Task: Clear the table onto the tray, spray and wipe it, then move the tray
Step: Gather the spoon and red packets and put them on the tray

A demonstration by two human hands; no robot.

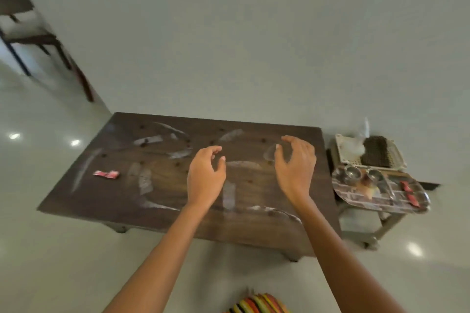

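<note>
wrapper (106, 174), red, lies near the left end of the table (101, 201) while left hand (206, 173) and right hand (295, 168) hover over the table's middle, fingers (213, 150) loosely curled, apart, holding nothing, probably poised to carry it to the tray (366, 201) just beside the table's right end.

The one wide-angle view looks from the person's head, forward and steeply down onto the table (114, 201), close at its near edge. The tray (356, 197) sits near the right margin.

Open tabletop (254, 213) — only a red wrapper (106, 174) far left.
</note>
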